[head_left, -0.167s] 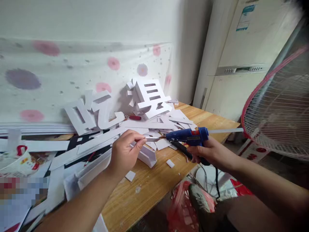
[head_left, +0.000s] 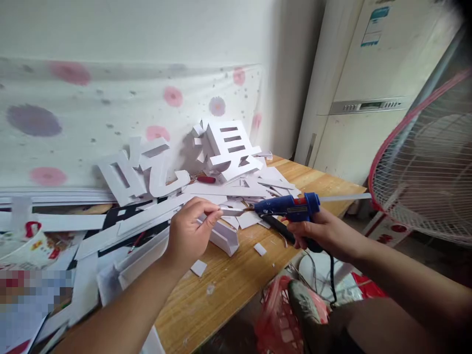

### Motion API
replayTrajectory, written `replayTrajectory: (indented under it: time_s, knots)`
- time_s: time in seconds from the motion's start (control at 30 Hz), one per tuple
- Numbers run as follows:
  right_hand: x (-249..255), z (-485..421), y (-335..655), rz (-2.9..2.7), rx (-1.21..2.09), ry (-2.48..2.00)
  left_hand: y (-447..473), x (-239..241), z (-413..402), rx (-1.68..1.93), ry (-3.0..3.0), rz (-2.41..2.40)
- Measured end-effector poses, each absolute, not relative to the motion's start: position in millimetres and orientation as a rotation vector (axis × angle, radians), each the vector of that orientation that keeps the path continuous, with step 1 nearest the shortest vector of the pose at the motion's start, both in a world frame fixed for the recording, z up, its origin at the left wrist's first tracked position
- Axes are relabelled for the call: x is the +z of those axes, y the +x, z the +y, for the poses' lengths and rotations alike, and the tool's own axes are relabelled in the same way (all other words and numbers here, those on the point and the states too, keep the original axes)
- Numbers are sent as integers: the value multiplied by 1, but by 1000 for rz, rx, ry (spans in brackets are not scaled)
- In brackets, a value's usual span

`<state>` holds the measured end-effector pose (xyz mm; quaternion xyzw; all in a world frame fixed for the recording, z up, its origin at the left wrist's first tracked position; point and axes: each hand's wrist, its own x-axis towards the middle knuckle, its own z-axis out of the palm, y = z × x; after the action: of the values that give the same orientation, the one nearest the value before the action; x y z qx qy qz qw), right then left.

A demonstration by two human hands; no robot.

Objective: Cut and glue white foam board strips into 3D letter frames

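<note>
My right hand (head_left: 313,231) grips a blue glue gun (head_left: 285,207), its nozzle pointing left and a long pale glue stick (head_left: 344,197) jutting from the back. Between the thumb and fingers of my left hand (head_left: 195,223) is a small white strip (head_left: 231,212). The nozzle tip is at the strip's right end; whether they touch I cannot tell. Below the strip lies a folded white channel piece (head_left: 224,237) on the wooden table (head_left: 236,295). Behind my hands, white cut-out characters (head_left: 236,147) lean on a heap of white strips and scraps.
A red-handled tool (head_left: 206,180) lies among the scraps. At the left stands a white tub (head_left: 29,248). A fan with a pink rim (head_left: 376,162) is close on the right, before a tall white cabinet unit (head_left: 368,132). A red plastic bag (head_left: 275,319) lies below the table edge.
The glue gun and my right hand have shifted very slightly to the right. My left hand keeps its pinch on the strip, almost unmoved.
</note>
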<state>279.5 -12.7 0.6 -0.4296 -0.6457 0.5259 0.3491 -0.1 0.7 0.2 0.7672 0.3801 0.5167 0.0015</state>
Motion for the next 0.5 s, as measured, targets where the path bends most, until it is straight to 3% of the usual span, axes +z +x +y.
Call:
replayTrajectory:
  time_s: [0.27,0.5]
  knots:
    - [1,-10,286,-1684,1353,-1117,-3,-5,2,1657,2143,1258]
    - [-6,8,331,-1684,992,-1193,-8,9,-1,1693,1712,1357]
